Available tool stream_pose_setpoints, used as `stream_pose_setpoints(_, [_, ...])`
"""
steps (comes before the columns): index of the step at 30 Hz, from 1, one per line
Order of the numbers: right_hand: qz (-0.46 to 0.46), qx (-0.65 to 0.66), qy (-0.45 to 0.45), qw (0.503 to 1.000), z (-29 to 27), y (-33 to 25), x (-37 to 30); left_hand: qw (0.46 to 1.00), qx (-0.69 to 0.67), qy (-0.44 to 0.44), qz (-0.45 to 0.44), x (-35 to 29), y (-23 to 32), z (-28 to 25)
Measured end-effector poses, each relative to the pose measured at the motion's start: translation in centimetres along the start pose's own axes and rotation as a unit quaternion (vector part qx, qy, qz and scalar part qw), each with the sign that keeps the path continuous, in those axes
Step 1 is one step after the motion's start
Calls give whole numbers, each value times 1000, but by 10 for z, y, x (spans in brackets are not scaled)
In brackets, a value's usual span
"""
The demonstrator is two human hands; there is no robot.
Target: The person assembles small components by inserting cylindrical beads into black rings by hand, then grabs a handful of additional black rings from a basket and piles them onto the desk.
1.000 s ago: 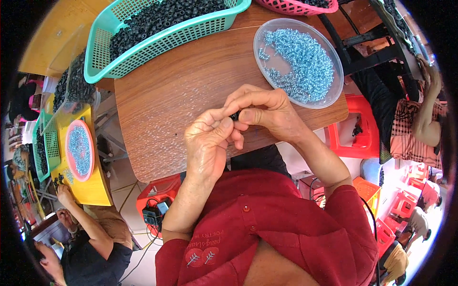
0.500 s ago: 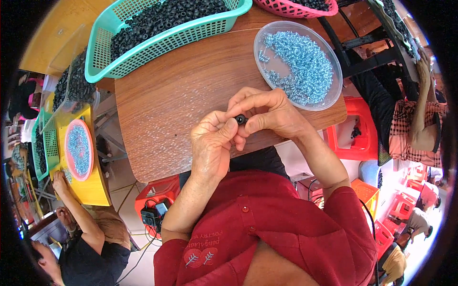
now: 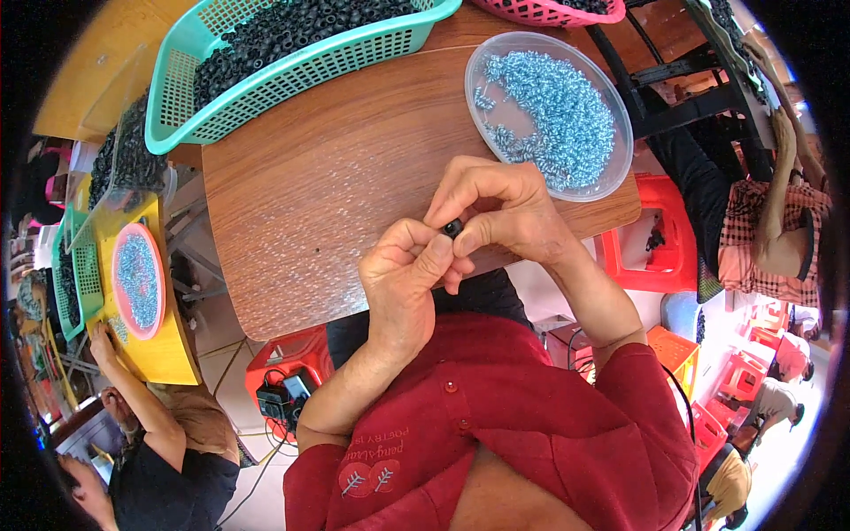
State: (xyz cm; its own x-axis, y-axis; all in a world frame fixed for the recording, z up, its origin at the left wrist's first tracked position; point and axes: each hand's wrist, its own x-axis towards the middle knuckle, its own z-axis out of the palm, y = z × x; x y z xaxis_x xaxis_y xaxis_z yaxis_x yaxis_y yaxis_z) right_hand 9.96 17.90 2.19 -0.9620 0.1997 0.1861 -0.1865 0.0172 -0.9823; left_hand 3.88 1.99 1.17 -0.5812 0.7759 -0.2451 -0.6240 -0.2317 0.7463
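Note:
Both hands meet over the near part of a brown wood-grain table (image 3: 328,168). Between their fingertips sits a small round black part (image 3: 453,228) with a dark hollow at its end, its kind unclear. My left hand (image 3: 403,279) pinches it from the left, thumb uppermost. From the right, my right hand (image 3: 513,217) grips the same part between thumb and fingers. Fingers cover much of it, so anything inside cannot be made out. Just beyond my right hand, a clear round tray (image 3: 505,102) holds many small shiny light-blue coiled pieces.
A turquoise basket (image 3: 301,78) of black parts stands at the far left of the table, a pink basket (image 3: 553,15) at the far edge. A co-worker sits left at a yellow table (image 3: 177,341), another person at right. Red stools (image 3: 660,190) flank me.
The black part has tilted, so its hollow end now shows more. My hands stay closed on it, having shifted slightly. The whole view has moved a little.

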Motion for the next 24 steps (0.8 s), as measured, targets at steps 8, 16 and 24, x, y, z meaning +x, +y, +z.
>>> stream_pose_setpoints(8, [19, 26, 16, 999, 1, -8, 0, 997, 58, -21, 56, -3, 9, 2])
stream_pose_setpoints(16, [58, -119, 135, 982, -46, -48, 12, 695, 654, -298, 1, -74, 45, -100])
stream_pose_setpoints(24, [-22, -422, 350, 836, -212, -47, 93, 353, 769, -498, -190, -108, 72, -147])
